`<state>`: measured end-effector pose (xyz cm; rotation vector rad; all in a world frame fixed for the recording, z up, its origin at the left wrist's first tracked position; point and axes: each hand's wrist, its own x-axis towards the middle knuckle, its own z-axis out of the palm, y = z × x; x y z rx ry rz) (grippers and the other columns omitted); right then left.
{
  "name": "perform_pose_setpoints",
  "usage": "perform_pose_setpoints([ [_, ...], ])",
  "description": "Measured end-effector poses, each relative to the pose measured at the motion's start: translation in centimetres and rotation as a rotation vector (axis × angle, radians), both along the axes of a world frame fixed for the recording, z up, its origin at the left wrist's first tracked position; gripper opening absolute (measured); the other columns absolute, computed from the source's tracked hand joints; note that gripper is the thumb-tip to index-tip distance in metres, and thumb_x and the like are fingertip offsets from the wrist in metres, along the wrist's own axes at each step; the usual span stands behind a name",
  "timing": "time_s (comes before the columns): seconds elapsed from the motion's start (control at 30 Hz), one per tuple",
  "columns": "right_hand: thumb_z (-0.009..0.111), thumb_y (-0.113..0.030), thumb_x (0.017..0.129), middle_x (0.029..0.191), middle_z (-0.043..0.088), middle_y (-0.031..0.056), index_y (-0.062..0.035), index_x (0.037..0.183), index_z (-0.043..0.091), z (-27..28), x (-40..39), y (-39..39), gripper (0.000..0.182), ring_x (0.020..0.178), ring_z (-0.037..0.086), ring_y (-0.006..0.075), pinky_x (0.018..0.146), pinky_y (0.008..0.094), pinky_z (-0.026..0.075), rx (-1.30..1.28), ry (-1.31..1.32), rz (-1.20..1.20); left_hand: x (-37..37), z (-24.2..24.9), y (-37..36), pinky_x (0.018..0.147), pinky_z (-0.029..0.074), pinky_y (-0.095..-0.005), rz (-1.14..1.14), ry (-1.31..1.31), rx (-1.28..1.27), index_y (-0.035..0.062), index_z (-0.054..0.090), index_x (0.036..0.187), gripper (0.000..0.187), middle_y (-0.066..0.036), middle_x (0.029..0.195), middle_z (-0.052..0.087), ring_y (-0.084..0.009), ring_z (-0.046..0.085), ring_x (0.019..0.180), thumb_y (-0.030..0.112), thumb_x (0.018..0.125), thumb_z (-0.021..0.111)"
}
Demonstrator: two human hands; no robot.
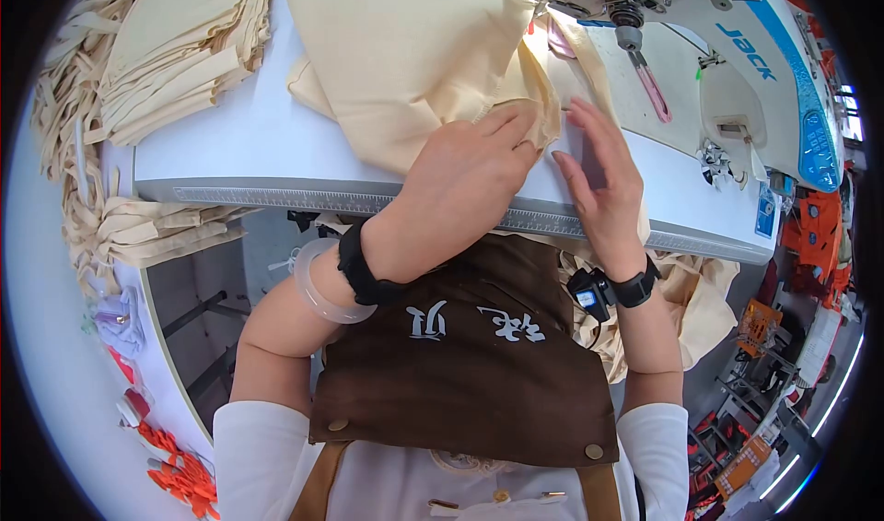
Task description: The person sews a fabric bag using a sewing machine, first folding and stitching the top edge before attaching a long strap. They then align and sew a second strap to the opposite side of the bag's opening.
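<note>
A large piece of cream fabric (405, 51) lies over the white sewing table (249, 152), its far side reaching up to the needle area of the sewing machine (773, 70). My left hand (474, 162) is closed on the near edge of this fabric, fingers curled down and their tips partly hidden in its folds. Just to its right, my right hand (603, 180) is open, thumb and fingers apart, beside the fabric's right edge. A slim pink tool (652, 88) lies on the machine bed beyond it.
Stacked cream fabric pieces (184, 51) sit at the table's back left, with loose strips (83, 171) hanging beside them. A ruler strip (322, 199) runs along the front edge. More cream fabric (704, 309) hangs below at the right. Orange items (815, 240) stand farther right.
</note>
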<state>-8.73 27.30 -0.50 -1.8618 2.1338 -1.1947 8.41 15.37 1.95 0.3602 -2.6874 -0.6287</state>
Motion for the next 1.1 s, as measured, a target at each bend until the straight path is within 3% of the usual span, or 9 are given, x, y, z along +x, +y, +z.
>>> perform_pose_setpoints([
  [0.2,0.073,-0.001,0.083,0.138,0.06,0.0139,-0.0005,0.135,0.059,0.3,0.3,-0.2,0.054,0.126,0.057,0.0332,0.106,0.0426,0.045,0.056,0.151,0.095,0.1,-0.3,0.0,0.092,0.05,-0.0424,0.013,0.035,0.049,-0.0035,0.064,0.109,0.029,-0.02,0.135,0.057,-0.0355,0.057,0.122,-0.004,0.08,0.061],
  [0.47,0.071,0.003,0.083,0.14,0.059,0.0146,-0.0004,0.136,0.058,0.1,0.3,-0.4,0.055,0.126,0.057,0.0338,0.107,0.0434,0.045,0.055,0.159,0.134,-0.4,-0.1,-0.3,0.098,0.049,-0.0426,-0.018,0.048,0.092,-0.0023,0.061,0.113,0.033,-0.019,0.133,0.058,-0.0362,0.056,0.124,-0.004,0.08,0.059],
  [0.57,0.07,0.004,0.083,0.14,0.059,0.0149,-0.0001,0.136,0.058,0.2,0.4,-0.6,0.055,0.126,0.057,0.0336,0.107,0.0432,0.046,0.062,0.155,0.143,-0.8,-0.8,-0.4,0.09,0.053,-0.0413,-0.017,0.151,-0.013,-0.0015,0.061,0.105,0.024,-0.02,0.118,0.062,-0.0358,0.059,0.115,0.0,0.08,0.062],
  [0.67,0.069,0.006,0.083,0.14,0.059,0.0151,0.0,0.136,0.058,0.2,0.4,-0.8,0.055,0.125,0.058,0.033,0.107,0.0427,0.046,0.057,0.168,0.164,-0.6,-0.4,-0.2,0.099,0.049,-0.0424,-0.025,0.049,0.162,-0.0016,0.059,0.116,0.032,-0.016,0.132,0.057,-0.0365,0.056,0.124,-0.003,0.083,0.063],
  [0.77,0.067,0.008,0.082,0.141,0.058,0.0151,0.0003,0.135,0.059,0.1,0.5,-1.0,0.055,0.125,0.058,0.032,0.104,0.0416,0.047,0.05,0.186,0.172,-0.3,-0.3,-0.2,0.099,0.051,-0.043,-0.019,-0.014,0.226,-0.0012,0.058,0.117,0.034,-0.017,0.131,0.056,-0.0382,0.056,0.122,-0.003,0.084,0.065],
  [0.97,0.063,0.004,0.082,0.143,0.057,0.0136,0.0002,0.135,0.059,0.0,0.7,-1.0,0.053,0.127,0.058,0.0285,0.098,0.0388,0.047,0.083,0.296,0.151,0.1,-1.0,-0.1,0.098,0.051,-0.0437,-0.017,0.046,0.068,-0.0007,0.059,0.117,0.037,-0.021,0.134,0.054,-0.0404,0.057,0.121,-0.005,0.082,0.065],
  [1.1,0.061,0.001,0.083,0.143,0.057,0.0125,-0.0002,0.135,0.059,0.0,1.0,-1.2,0.052,0.129,0.057,0.0265,0.098,0.0377,0.046,0.091,0.333,0.131,0.0,-0.9,0.0,0.092,0.053,-0.043,0.0,0.021,0.116,-0.0008,0.059,0.118,0.039,-0.021,0.135,0.054,-0.0383,0.058,0.117,-0.006,0.08,0.065],
])
